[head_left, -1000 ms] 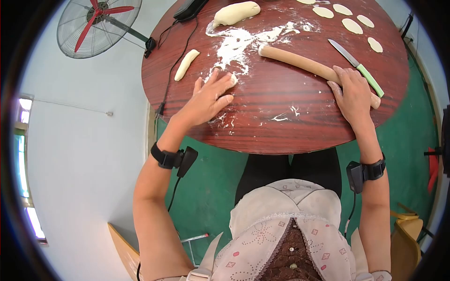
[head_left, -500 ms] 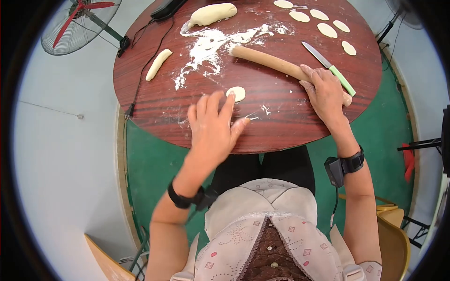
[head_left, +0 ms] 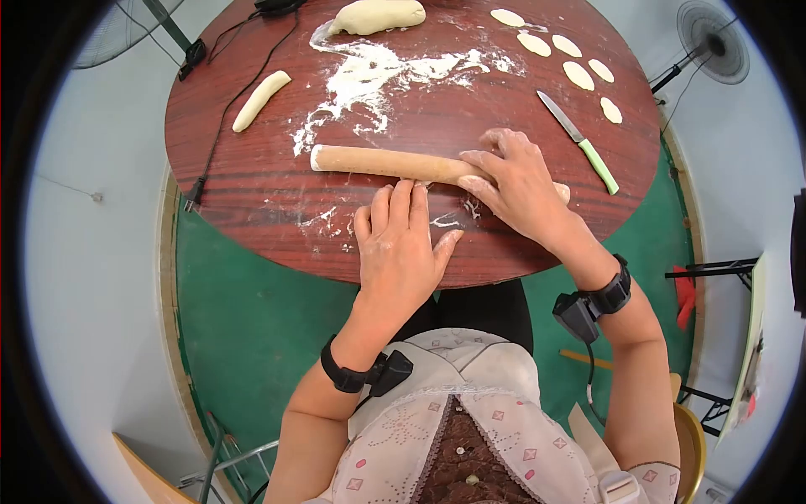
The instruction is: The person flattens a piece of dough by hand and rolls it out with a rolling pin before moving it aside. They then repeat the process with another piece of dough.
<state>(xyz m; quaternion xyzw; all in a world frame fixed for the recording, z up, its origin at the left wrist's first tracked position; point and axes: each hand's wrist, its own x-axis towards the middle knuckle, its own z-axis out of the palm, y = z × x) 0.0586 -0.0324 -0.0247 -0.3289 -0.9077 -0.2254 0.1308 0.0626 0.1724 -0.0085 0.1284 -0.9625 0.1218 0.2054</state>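
Observation:
My right hand [head_left: 522, 186] is closed around the right part of a wooden rolling pin [head_left: 378, 161], which lies nearly level across the middle of the table. Just below the pin, my left hand [head_left: 398, 244] rests with its fingers stretched out and fingertips by the pin's near edge. The small round dough piece is almost wholly hidden under the pin and those fingertips. White flour [head_left: 369, 80] is spread beyond the pin. A knife with a green handle [head_left: 599, 166] lies to the right of my right hand.
Several flat dough wrappers [head_left: 578, 76] lie at the far right of the round table [head_left: 285, 218]. A dough strip [head_left: 261, 101] and a black cable [head_left: 228, 109] are at left, a large dough lump [head_left: 378, 16] at the back. A fan [head_left: 714, 44] stands beyond.
My right hand has brought the rolling pin left and nearer, over the round dough piece. My left hand's fingers have come to the pin's near edge. The view has shifted slightly.

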